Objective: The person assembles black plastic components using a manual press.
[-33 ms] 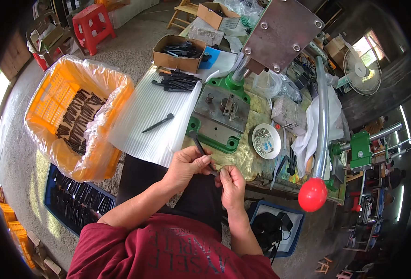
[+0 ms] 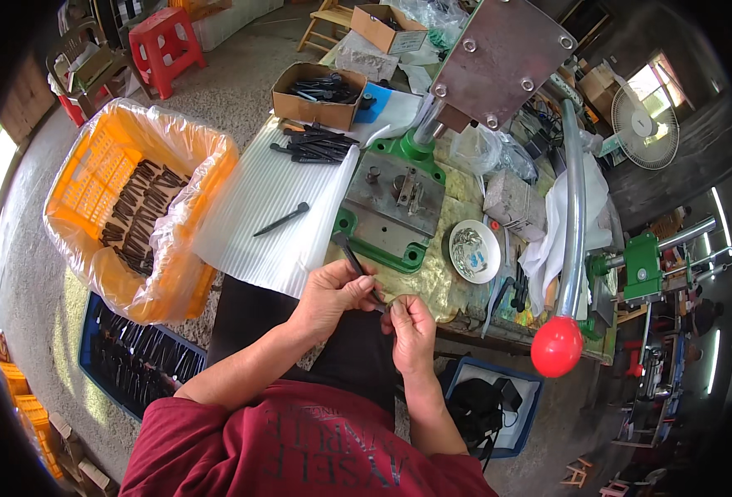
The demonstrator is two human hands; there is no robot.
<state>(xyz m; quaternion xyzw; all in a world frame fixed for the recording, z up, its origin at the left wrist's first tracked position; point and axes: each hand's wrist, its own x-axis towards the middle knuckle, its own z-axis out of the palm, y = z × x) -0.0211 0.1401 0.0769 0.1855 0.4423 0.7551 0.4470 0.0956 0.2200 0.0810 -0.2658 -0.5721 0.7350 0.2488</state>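
Note:
In front of my body, my left hand [image 2: 333, 296] is closed around a slim black bar [image 2: 352, 255] with a wider head. The bar slants, its head up toward the green press base. My right hand [image 2: 413, 333] pinches at the bar's lower end; whatever lies under its fingertips is hidden. Just beyond my hands stands a hand press [image 2: 395, 195] with a steel bed and a small metal fixture. One similar black bar [image 2: 282, 219] lies alone on the white ribbed foam sheet [image 2: 241, 217], and a pile of them [image 2: 314, 146] lies farther back.
A white bowl [image 2: 474, 278] of small metal pieces sits right of the press. The press lever ends in a red ball [image 2: 557, 346]. At left stands an orange crate [image 2: 92, 178] lined with plastic; a blue bin [image 2: 92, 335] is below it. A cardboard box [image 2: 293, 108] holds black parts.

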